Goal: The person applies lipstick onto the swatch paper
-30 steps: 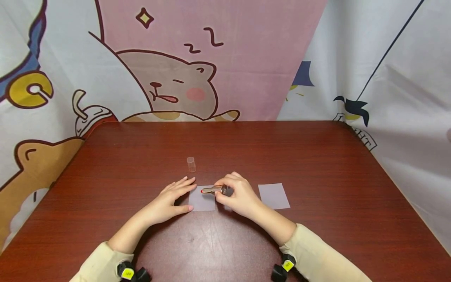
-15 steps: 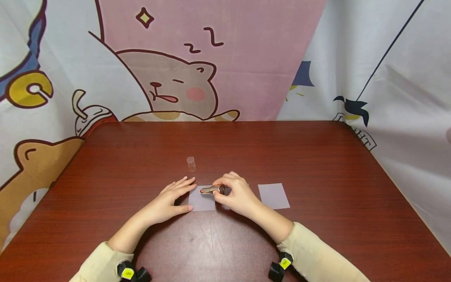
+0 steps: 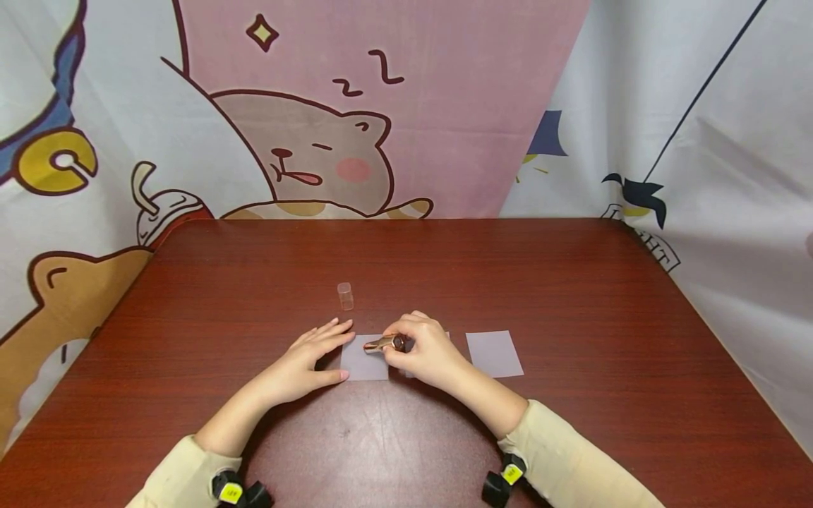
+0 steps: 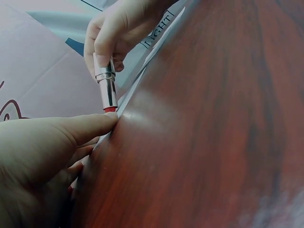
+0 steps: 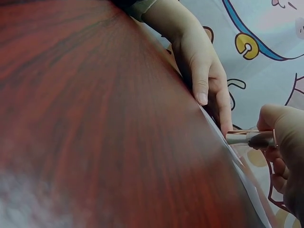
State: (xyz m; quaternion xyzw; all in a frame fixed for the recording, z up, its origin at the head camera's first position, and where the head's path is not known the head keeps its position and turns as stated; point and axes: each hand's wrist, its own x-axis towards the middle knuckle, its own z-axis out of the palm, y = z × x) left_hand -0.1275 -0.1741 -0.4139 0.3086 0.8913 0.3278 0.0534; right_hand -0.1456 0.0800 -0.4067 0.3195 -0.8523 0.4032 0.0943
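Right hand [image 3: 427,348] pinching lipstick [image 3: 384,343], paper [image 3: 363,366] beneath

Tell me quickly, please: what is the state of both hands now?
Left hand: open, touching the leftmost paper.
Right hand: closed, holding the lipstick.

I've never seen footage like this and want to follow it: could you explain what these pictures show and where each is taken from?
There is no machine here, just a person's bare left hand and right hand. The wide view comes from a camera on the head, looking forward and down; the other two come from cameras worn on the left and right wrists. On the brown table lie a pale paper square between the hands and another square to the right. A clear cap is beyond them. The right hand holds a lipstick, its red tip visible in the left wrist view. The left hand rests at the first square's left edge.
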